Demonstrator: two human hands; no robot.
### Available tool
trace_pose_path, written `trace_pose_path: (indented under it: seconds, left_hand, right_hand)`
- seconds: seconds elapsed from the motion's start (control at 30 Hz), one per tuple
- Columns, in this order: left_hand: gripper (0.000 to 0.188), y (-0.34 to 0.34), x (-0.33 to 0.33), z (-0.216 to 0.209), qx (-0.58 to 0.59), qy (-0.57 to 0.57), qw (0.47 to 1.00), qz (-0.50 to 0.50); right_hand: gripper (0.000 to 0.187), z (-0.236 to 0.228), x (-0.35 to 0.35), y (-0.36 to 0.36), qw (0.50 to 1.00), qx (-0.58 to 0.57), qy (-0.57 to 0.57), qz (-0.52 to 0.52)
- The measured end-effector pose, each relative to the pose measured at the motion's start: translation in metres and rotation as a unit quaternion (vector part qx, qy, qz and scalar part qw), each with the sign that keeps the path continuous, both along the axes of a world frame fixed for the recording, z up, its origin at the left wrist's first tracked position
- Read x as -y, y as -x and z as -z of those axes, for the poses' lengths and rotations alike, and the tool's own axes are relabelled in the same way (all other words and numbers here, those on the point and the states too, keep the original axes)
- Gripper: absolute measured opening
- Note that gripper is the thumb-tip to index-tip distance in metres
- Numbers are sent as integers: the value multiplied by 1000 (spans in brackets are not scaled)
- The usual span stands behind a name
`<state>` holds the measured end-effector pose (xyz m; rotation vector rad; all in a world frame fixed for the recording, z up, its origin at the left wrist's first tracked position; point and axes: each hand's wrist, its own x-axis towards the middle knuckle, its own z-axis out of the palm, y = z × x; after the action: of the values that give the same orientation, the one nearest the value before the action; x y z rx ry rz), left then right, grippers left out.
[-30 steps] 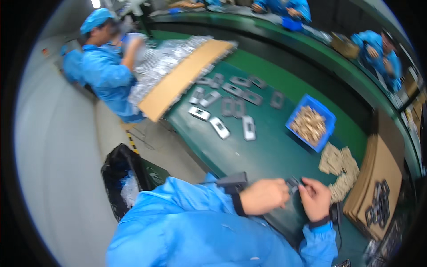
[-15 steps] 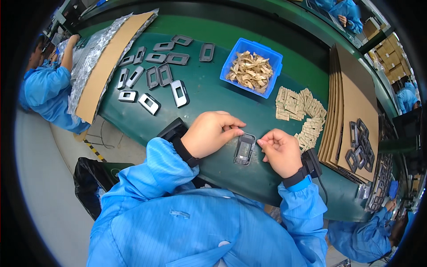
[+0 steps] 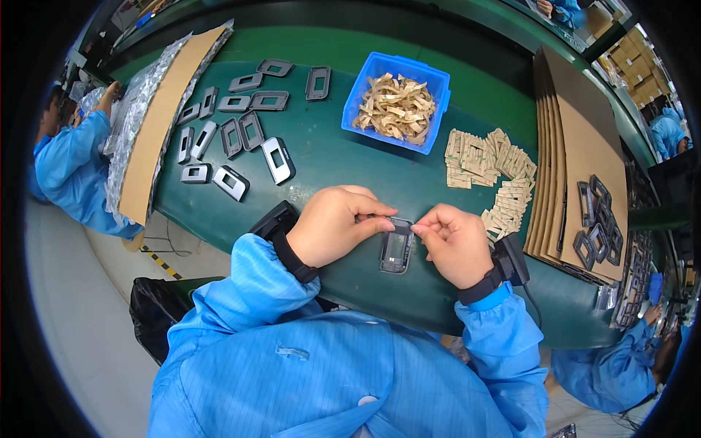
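Item 1: small dark rectangular frame part (image 3: 396, 247) w/ window, lying flat on green bench (image 3: 328, 168), near front edge, directly in front of the person, between both hands.

L hand (image 3: 332, 225): fingers together, tips pressed on top-left corner of the part. Black wrist strap w/ box behind it.

R hand (image 3: 456, 244): thumb & forefinger pinched together at the part's top-right corner; can't tell if sth thin is in the pinch. Black strap & cabled box at wrist.

Item 2: blue bin (image 3: 396, 102), back centre, filled w/ tan paper scraps; well apart from hands.

Item 3: spread of tan sticker sheets (image 3: 496, 171), overlapping, just R of bin, near R hand.

Item 4: approx. a dozen grey frames (image 3: 241, 124), loose rows, L side of bench; two nearest w/ light faces.

Item 5: cardboard sheets (image 3: 577, 146), stacked, far R; more dark frames on top.

Item 6: long cardboard strip (image 3: 164, 120) w/ bubble wrap, far L.

Other workers in blue coats at L & lower R.
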<state>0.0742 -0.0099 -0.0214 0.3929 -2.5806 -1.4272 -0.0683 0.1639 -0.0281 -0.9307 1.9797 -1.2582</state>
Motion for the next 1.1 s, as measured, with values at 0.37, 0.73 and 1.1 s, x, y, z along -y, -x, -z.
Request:
trace_pose_path:
  seconds: [0.37,0.73,1.1]
  left_hand:
    - [14,6,-9,7,-13,64,997,-33]
    - [18,-2,-3,-4,-49,52,997,-8]
    - [30,-8,-40,-6,-75,124,989,16]
  right_hand:
    - [11,10,0,2,999,-35,-29,-7]
    - [23,-9,10,-1,993,-82,-21,-82]
    - [19,1,1,-9,981,-188,-38,-6]
